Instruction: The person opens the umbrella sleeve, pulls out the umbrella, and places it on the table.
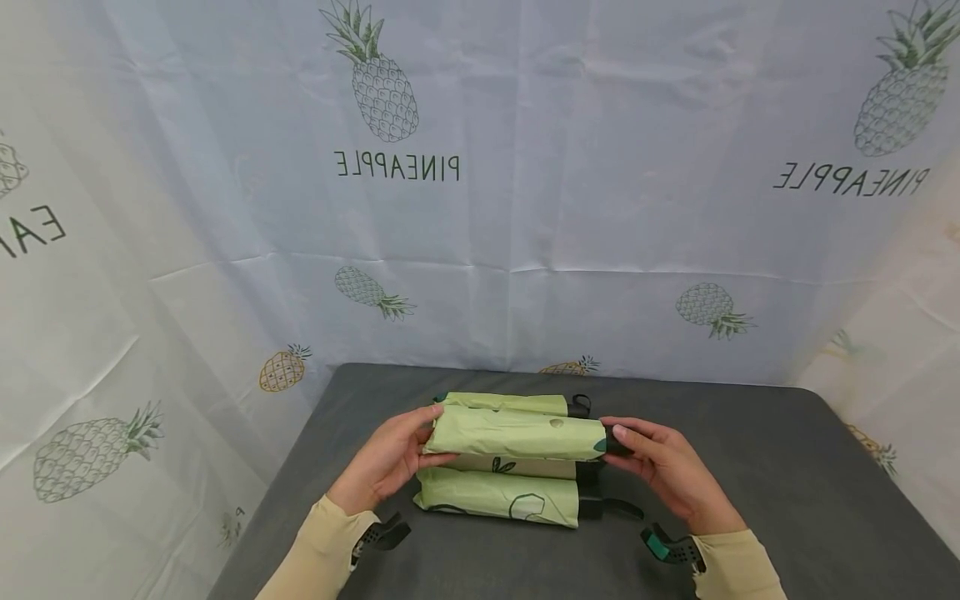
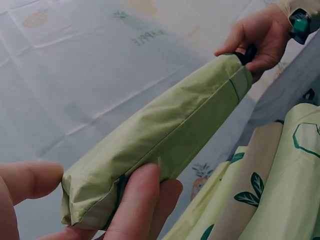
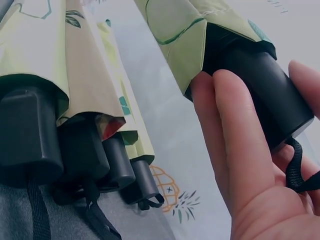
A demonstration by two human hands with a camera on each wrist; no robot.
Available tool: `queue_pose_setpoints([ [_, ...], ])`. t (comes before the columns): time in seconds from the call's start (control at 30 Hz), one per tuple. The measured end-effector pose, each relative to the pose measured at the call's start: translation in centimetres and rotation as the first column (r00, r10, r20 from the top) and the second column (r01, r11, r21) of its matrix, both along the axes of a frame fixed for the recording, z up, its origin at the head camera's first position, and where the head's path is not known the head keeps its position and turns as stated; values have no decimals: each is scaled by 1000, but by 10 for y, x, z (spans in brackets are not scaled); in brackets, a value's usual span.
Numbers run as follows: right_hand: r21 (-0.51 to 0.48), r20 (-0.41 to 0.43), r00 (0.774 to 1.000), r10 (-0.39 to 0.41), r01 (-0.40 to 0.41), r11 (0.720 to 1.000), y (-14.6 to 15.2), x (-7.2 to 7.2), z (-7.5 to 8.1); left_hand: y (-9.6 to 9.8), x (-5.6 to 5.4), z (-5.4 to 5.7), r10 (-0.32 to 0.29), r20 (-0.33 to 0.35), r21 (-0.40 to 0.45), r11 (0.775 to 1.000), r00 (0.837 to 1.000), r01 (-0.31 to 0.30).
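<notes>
A folded umbrella in a light green sleeve [image 1: 517, 433] is held up level over other folded umbrellas. My left hand [image 1: 386, 458] grips its sleeved end, thumb on one side and fingers on the other. At the opposite end, my right hand [image 1: 667, 467] holds the black handle [image 3: 270, 85], with a black strap loop [image 3: 296, 165] hanging from it. Below lie a light green umbrella [image 1: 502, 496] with a dark outline print, a beige umbrella [image 3: 90, 65] with a leaf print, and a light green one [image 1: 510, 402] at the back, partly covered.
The umbrellas lie side by side on a dark grey table [image 1: 750, 467], handles to the right. A white curtain [image 1: 600, 208] printed with pineapples hangs behind the table and at both sides. Black bands with cameras [image 1: 382, 535] are strapped round the wrists.
</notes>
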State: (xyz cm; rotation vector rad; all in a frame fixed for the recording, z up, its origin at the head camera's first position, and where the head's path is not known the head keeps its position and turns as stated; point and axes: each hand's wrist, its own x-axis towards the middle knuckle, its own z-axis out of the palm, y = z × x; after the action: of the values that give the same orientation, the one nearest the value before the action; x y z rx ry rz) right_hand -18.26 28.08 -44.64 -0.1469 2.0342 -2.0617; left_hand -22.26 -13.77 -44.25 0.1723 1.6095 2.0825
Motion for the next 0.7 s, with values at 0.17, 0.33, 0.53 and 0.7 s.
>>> queue_pose_setpoints([
  [0.17,-18,-25,1000,-13,13,1000,1,0,-1,0,0,0,-14,2,6,1000,1000,14],
  [0.33,-36,-39,999,-8,6,999,4,1,-1,-1,1,1,-47,-38,-26,999,998,46],
  [0.53,-67,-43,999,-7,4,998,8,2,2,-4,0,1,-53,-59,-47,998,997,50],
  [0.7,-99,-53,999,-4,-2,995,13,2,1,-7,0,1,-53,-79,-44,998,996,49],
])
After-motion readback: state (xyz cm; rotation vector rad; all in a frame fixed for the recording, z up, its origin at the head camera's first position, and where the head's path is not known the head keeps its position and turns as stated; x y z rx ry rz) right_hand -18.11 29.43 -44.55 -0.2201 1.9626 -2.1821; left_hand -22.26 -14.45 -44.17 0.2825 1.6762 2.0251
